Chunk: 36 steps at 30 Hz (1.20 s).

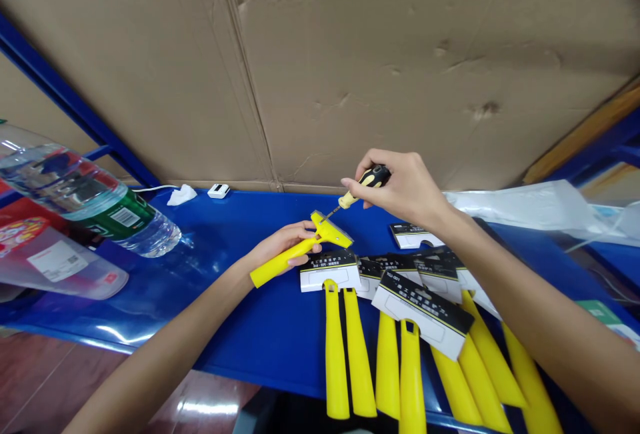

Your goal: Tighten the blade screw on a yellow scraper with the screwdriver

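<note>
My left hand (pixel 281 245) grips a yellow scraper (pixel 300 249) by its handle, just above the blue shelf (pixel 240 327). My right hand (pixel 405 187) holds a screwdriver (pixel 361 187) with a black and yellow handle. Its tip touches the scraper's head. Several yellow scrapers (pixel 350 347) with black and white card sleeves (pixel 423 311) lie in a row on the shelf in front of me, handles over the front edge.
A clear water bottle (pixel 85 201) with a green label lies at the left beside a plastic bag (pixel 55 264). A small white device (pixel 219 191) and cable sit at the back. Clear plastic bags (pixel 540 207) lie at the right. A cardboard wall (pixel 350 54) stands behind.
</note>
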Each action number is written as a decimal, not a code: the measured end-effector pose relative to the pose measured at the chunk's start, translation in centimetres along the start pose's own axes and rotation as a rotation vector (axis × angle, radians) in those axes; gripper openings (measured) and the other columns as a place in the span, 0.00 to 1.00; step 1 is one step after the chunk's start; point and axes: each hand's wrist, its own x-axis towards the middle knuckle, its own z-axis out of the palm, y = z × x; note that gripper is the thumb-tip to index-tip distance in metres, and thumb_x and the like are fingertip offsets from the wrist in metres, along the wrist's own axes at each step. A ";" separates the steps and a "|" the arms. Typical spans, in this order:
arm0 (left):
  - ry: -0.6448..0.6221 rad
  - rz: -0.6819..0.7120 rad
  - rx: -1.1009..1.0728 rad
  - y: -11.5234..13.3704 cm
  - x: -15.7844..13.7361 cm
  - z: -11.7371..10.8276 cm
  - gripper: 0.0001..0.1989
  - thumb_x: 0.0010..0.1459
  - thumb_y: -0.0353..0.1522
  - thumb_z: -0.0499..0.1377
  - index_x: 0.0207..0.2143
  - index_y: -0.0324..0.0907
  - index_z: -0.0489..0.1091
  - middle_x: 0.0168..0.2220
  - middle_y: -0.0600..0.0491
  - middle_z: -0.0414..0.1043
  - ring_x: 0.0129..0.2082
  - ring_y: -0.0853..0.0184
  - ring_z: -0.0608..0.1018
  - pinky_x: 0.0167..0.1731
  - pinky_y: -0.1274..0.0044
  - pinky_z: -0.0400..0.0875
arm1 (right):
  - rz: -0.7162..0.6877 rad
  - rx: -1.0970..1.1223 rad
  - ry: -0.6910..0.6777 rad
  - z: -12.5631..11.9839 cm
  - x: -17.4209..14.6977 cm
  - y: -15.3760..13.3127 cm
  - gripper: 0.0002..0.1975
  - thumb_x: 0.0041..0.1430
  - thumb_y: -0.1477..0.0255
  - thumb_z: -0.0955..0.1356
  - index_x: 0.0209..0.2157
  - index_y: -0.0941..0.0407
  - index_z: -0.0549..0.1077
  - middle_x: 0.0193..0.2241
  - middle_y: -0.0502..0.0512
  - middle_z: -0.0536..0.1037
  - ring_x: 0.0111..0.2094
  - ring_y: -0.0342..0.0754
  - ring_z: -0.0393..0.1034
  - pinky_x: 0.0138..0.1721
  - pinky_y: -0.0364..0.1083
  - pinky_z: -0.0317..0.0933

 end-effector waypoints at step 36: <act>0.100 0.104 0.165 -0.6 -0.1 0.6 0.18 0.63 0.32 0.69 0.51 0.40 0.68 0.32 0.48 0.80 0.15 0.74 0.70 0.15 0.84 0.59 | -0.467 -0.262 -0.362 -0.6 -1.1 -2.3 0.11 0.78 0.62 0.68 0.46 0.55 0.75 0.42 0.56 0.80 0.38 0.51 0.76 0.40 0.50 0.65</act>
